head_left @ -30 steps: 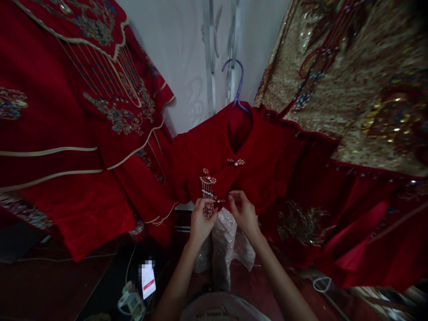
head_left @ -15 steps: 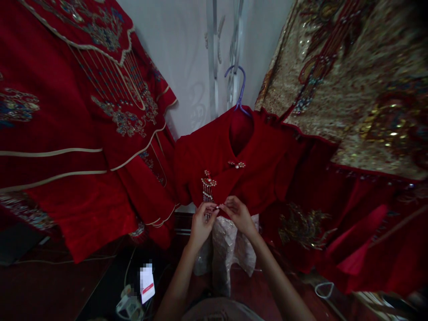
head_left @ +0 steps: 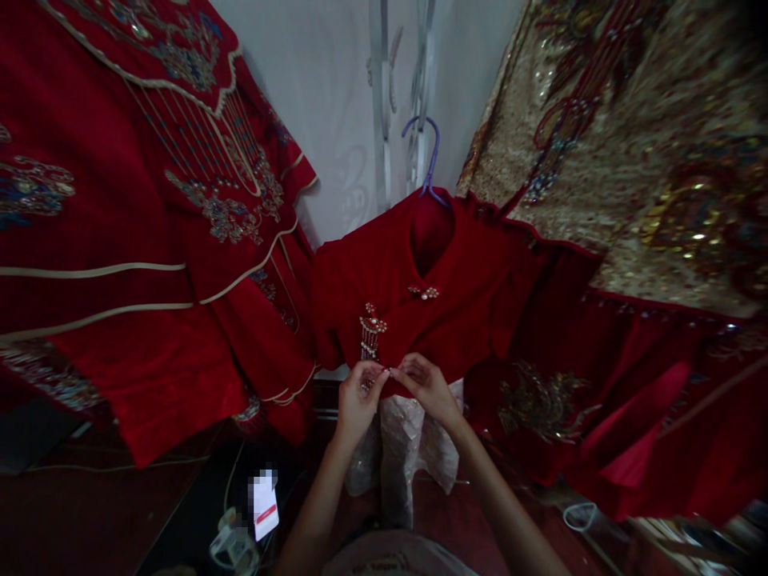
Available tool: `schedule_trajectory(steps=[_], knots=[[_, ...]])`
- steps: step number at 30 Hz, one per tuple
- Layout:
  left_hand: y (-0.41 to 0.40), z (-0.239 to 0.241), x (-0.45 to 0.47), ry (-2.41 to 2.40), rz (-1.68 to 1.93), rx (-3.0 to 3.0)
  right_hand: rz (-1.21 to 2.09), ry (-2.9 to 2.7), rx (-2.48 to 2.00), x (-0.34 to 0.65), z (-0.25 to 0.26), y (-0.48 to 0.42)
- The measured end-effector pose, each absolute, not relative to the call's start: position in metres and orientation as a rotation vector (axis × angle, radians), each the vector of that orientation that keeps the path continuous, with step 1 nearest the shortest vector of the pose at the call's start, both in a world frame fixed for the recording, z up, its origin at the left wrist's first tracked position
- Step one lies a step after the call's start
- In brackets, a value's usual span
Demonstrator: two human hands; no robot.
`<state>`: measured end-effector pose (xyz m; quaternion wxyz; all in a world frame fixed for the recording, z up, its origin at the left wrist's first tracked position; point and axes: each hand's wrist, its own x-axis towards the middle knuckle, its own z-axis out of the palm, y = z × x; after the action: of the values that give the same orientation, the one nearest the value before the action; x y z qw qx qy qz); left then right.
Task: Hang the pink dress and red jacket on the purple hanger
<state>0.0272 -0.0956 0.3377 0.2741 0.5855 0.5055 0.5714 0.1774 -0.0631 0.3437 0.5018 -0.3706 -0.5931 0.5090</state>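
Observation:
A short-sleeved red top [head_left: 462,332] hangs in front of me on a purple hanger [head_left: 433,156]. A pearly brooch-like clasp [head_left: 424,293] sits at its neckline, and a beaded ornament with a tassel [head_left: 372,328] at the left of its chest. At the lower front edge, my left hand [head_left: 360,400] and my right hand [head_left: 429,388] are both closed in a pinch, fingertips almost touching. They grip the top there; the tiny detail between the fingertips is too small to make out. Pale shiny fabric [head_left: 399,448] hangs below the top.
Embroidered red garments [head_left: 150,232] hang close at the left, a gold sequinned garment [head_left: 630,200] and dark red skirts [head_left: 558,352] at the right. A metal rack [head_left: 382,104] stands behind. Low at the left are a lit phone [head_left: 265,508] and a white plug block [head_left: 233,548] with cables.
My left hand has shifted slightly left, and the small white spot between the fingertips shows less. My right hand keeps its pinch at nearly the same place.

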Motion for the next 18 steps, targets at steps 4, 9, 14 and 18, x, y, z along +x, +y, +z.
schedule_trajectory(steps=[4,9,14,18], knots=[[-0.095,0.338,0.029,1.397,1.572,1.692,1.226,-1.404,-0.892,0.178,0.341,-0.065],[-0.096,0.338,0.032,1.375,1.525,1.681,1.218,-1.39,-0.889,0.18,0.34,-0.067],[-0.094,0.347,0.035,1.188,1.433,1.456,1.213,-1.336,-0.918,0.182,0.342,-0.069],[-0.079,0.362,0.034,1.116,1.49,1.213,1.34,-1.29,-0.9,0.192,0.353,-0.075]])
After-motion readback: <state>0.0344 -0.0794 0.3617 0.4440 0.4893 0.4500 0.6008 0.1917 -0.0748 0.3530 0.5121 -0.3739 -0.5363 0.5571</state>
